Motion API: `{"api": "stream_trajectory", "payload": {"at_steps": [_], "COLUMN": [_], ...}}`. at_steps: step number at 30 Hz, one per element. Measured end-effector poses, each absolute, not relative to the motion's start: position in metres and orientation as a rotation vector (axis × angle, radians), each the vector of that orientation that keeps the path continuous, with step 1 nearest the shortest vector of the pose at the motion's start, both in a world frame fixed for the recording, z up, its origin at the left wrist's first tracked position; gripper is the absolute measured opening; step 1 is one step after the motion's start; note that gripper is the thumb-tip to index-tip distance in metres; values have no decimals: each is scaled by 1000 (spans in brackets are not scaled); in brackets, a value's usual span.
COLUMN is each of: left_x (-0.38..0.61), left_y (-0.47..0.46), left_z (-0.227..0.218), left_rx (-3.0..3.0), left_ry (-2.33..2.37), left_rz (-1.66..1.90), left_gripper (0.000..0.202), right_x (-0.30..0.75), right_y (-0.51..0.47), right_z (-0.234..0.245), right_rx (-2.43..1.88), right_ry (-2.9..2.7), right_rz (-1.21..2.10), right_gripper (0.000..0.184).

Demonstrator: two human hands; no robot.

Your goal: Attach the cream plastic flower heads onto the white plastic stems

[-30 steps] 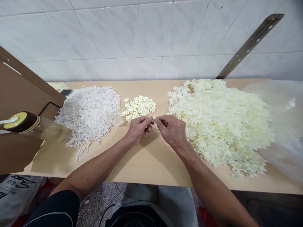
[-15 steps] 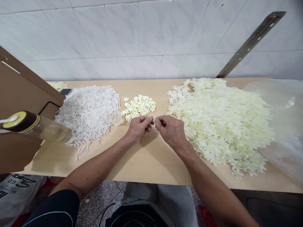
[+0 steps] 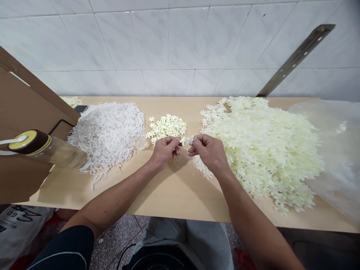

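Observation:
My left hand (image 3: 164, 151) and my right hand (image 3: 209, 152) meet over the middle of the wooden table (image 3: 174, 187), fingers pinched. Each pinches a small pale-yellow flower piece (image 3: 183, 141) between thumb and forefinger, and the two pieces sit a little apart. Just behind the hands lies a small heap of flowers (image 3: 167, 126). A big heap of loose pale-yellow flowers (image 3: 261, 144) spreads to the right, touching my right wrist. A pile of thin white sticks (image 3: 108, 133) lies to the left.
A clear bottle with a brown and yellow cap (image 3: 42, 148) lies at the left beside a brown cardboard box (image 3: 25, 112). A clear plastic bag (image 3: 334, 150) covers the right end. A metal bracket (image 3: 295, 58) leans on the tiled wall.
My hands, pressed together at the fingertips before, have drawn slightly apart. My right hand has shifted a little to the right, and flowers now show under it.

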State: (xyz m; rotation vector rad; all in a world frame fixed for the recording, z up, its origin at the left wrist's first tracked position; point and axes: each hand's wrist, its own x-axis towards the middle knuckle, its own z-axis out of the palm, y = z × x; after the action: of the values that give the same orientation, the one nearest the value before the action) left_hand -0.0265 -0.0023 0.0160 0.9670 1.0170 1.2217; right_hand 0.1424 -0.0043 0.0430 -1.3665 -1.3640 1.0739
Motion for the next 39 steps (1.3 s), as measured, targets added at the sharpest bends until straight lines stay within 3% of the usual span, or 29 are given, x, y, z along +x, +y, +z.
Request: {"api": "stream_trajectory", "payload": {"at_steps": [5,8,14,18,24,39], "left_x": [-27,-27,-25,-24,-23,-24], "left_y": [-2,-3,-5,-5,-7,-9], "left_z": [17,16,10,5,2,4], "left_rx": [927,928,978,1006,1132,1193], "left_ry": [983,973,948,974,1081,1055], "left_rz": [1238,1231,1189,1164,1148,1140], "left_gripper": [38,38,36,38,40,39], "right_x": [149,156,208,223,170,146], "right_y": [0,-1,3,6,-5,-11], "right_z": [48,54,60,61,53,36], "right_rx": [-1255,-1307,-1695,-1692,-1342,-1358], "right_ry": [-1273,-1357,-1906,-2101,-1985,-2036], "right_rz": [1257,1200,546,209,313,109], "right_gripper": [24,21,15,6,16,19]}}
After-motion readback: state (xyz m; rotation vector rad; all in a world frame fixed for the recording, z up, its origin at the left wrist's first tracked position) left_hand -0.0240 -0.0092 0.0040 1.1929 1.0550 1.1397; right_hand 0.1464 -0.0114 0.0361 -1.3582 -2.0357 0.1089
